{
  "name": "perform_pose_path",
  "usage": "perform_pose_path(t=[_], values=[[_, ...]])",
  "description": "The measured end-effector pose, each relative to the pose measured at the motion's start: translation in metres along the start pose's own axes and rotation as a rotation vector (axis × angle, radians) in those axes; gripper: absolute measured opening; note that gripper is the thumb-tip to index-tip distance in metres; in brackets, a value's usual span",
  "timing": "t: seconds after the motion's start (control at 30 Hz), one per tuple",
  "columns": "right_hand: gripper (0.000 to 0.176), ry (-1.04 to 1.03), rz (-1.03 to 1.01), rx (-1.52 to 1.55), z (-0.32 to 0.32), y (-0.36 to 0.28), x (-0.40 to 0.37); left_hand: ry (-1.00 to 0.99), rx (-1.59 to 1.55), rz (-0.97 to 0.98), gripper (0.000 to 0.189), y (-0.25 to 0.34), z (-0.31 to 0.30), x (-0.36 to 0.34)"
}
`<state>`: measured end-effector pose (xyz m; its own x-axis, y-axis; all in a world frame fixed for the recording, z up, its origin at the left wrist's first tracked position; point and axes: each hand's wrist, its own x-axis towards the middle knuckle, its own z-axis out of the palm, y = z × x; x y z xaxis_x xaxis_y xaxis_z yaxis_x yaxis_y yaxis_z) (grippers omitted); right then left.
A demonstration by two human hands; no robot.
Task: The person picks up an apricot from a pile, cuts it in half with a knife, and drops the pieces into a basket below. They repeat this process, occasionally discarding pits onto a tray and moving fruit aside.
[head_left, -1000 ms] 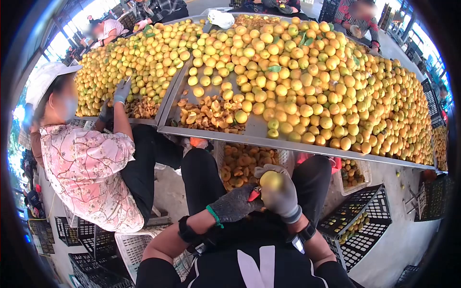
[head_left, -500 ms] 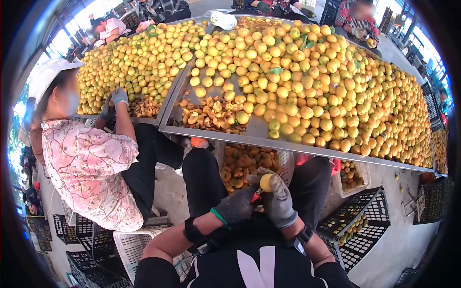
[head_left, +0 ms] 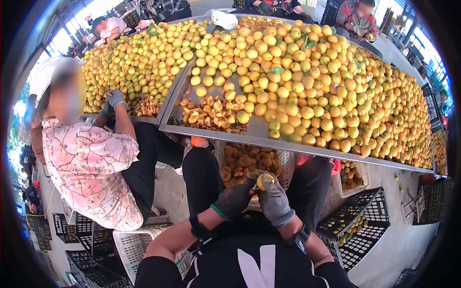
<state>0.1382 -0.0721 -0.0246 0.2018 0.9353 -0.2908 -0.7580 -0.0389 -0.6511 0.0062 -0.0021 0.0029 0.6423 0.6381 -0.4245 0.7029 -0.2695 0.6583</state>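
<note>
My left hand (head_left: 234, 198), in a dark glove with a green cuff, is closed round a small knife with a red handle (head_left: 252, 191). The thin blade shows at the top of a yellow apricot (head_left: 265, 182), against or in the fruit. Wrapped round that apricot is my right hand (head_left: 276, 204), in a grey glove. Both hands are together above my lap, in front of a white crate (head_left: 287, 168) full of cut apricot pieces (head_left: 240, 161). How deep the blade sits is hidden.
A metal table (head_left: 216, 135) carries a heap of whole apricots (head_left: 307, 91) and a pile of cut pieces (head_left: 211, 115). A co-worker in a pink floral shirt (head_left: 91, 168) sits close on my left. Black crates (head_left: 365, 230) stand on the floor at right.
My hands have drawn slightly left and the knife now meets the apricot, its blade showing at the top. The neighbouring co-worker's head has turned.
</note>
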Motion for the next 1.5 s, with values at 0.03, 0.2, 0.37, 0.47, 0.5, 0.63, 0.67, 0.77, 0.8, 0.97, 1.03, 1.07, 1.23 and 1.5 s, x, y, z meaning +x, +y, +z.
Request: perform_pose_path(t=[0.03, 0.2, 0.37, 0.47, 0.5, 0.63, 0.67, 0.77, 0.8, 0.97, 1.03, 1.07, 1.23, 1.5], values=[[0.029, 0.005, 0.029, -0.050, -0.002, -0.001, 0.001, -0.001, -0.002, 0.000, 0.035, -0.009, 0.007, 0.001], [0.029, -0.015, -0.182, -0.410, -0.006, -0.001, -0.002, -0.207, -0.164, 0.196, 0.041, -0.008, -0.001, -0.005], [0.034, -0.107, -0.017, -0.133, 0.006, -0.014, -0.004, -0.021, -0.021, 0.196, 0.048, -0.010, -0.004, -0.004], [0.038, -0.083, -0.027, -0.171, 0.008, -0.018, -0.001, 0.164, 0.110, 0.216, 0.055, -0.016, -0.001, -0.002], [0.042, -0.054, 0.030, -0.175, 0.006, -0.019, -0.003, 0.184, 0.184, 0.179, 0.061, -0.015, -0.001, -0.002], [0.050, -0.112, -0.014, -0.531, -0.022, -0.020, -0.012, 0.182, 0.333, 0.167, 0.074, 0.023, -0.028, -0.027], [0.050, -0.112, -0.014, -0.533, -0.021, -0.022, -0.013, 0.117, 0.283, 0.171, 0.077, 0.032, -0.033, -0.030], [0.049, -0.109, 0.106, -0.492, -0.012, -0.032, -0.021, 0.039, 0.137, 0.245, 0.081, 0.025, -0.027, -0.027], [0.048, -0.115, 0.142, -0.409, -0.009, -0.032, -0.026, 0.023, 0.038, 0.314, 0.082, 0.020, -0.024, -0.026], [0.048, -0.116, 0.106, -0.359, -0.007, -0.027, -0.034, -0.103, -0.054, 0.283, 0.080, 0.022, -0.022, -0.028], [0.047, -0.183, -0.045, -0.453, -0.007, -0.027, -0.031, -0.041, -0.110, 0.372, 0.080, 0.021, -0.019, -0.027], [0.047, -0.187, -0.046, -0.452, -0.008, -0.026, -0.029, -0.039, -0.151, 0.362, 0.078, 0.018, -0.015, -0.024], [0.046, -0.209, -0.133, -0.486, -0.019, -0.016, -0.023, -0.001, -0.333, 0.393, 0.075, 0.016, -0.006, -0.017], [0.046, -0.171, -0.214, -0.472, -0.029, -0.001, -0.020, -0.025, -0.548, 0.423, 0.074, 0.002, 0.011, -0.007]])
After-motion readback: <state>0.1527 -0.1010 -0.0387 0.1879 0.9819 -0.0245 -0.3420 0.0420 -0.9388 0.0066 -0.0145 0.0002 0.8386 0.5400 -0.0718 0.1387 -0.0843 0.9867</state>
